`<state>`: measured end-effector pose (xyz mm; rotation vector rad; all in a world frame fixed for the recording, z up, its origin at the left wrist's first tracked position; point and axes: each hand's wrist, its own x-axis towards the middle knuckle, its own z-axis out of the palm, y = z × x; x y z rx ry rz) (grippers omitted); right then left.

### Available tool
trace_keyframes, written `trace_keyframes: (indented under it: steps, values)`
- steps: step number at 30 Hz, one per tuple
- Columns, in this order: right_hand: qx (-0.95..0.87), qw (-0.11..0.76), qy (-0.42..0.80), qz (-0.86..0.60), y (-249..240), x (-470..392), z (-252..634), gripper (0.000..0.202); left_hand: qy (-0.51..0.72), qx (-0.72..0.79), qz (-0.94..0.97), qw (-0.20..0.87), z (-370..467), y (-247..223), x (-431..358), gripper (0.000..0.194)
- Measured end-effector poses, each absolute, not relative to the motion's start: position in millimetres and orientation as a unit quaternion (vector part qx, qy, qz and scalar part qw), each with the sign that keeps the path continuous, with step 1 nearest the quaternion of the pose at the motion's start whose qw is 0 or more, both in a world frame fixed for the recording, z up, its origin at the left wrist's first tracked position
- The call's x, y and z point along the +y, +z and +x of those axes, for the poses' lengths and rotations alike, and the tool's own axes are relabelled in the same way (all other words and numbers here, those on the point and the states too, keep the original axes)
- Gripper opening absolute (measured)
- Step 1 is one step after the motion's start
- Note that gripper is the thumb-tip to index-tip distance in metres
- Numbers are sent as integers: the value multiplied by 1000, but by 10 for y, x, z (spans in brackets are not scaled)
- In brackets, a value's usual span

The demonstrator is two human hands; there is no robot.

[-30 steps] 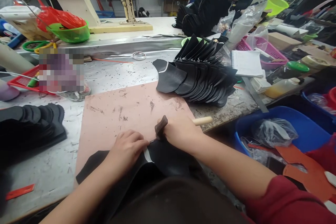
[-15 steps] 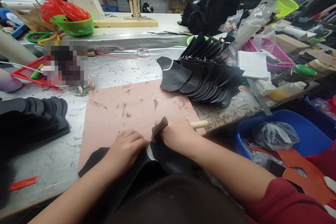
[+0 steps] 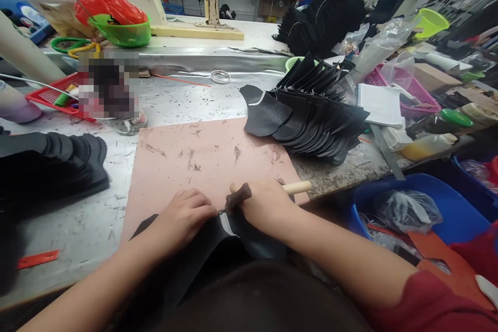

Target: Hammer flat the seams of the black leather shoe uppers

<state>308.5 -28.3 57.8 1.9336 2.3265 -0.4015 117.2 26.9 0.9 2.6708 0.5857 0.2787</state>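
My right hand point(image 3: 268, 205) is closed round a hammer point(image 3: 298, 187) with a pale wooden handle; its dark head point(image 3: 238, 197) is low over the edge of a black leather piece point(image 3: 198, 254). My left hand point(image 3: 189, 215) presses on that same edge, fingers together, just left of the hammer head. A pale strip point(image 3: 226, 224) shows on the leather between the hands. The leather hangs over the near edge of a pink board point(image 3: 182, 161), toward my lap. A fanned stack of black leather pieces point(image 3: 311, 119) lies at the board's right back corner.
Another black stack point(image 3: 54, 166) lies at the left, with an orange strip point(image 3: 38, 259) near it. Behind are a red basket point(image 3: 50, 98), a green bowl point(image 3: 128, 31) and a wire coil point(image 3: 220, 77). A notebook point(image 3: 379, 104) and blue bin point(image 3: 436, 187) are at the right.
The hammer head has dropped a little and tilted toward the leather edge. The view has shifted slightly, so the table things appear farther right. Both hands keep their places on the work.
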Motion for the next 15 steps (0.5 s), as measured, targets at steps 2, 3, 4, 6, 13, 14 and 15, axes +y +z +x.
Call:
trace_keyframes:
  steps: [2,3,4,6,13,14,15]
  values:
    - [762,49,-122,634,592,-286,3064,22,93,203,954,200,1152,12,279,28]
    - [767,37,-113,631,596,-285,3051,22,90,203,953,209,1143,11,283,28]
    - [774,23,-107,624,598,-281,3035,22,89,203,950,218,1133,11,287,27]
    - [784,16,-114,610,600,-266,3003,21,97,199,950,223,1110,12,291,26]
    - [787,29,-112,607,593,-236,2927,20,82,184,960,193,998,23,313,29]
    - [786,29,-112,607,583,-233,2924,18,87,183,959,201,977,16,321,28]
    - [784,36,-115,609,573,-229,2919,18,91,181,958,201,954,9,329,27]
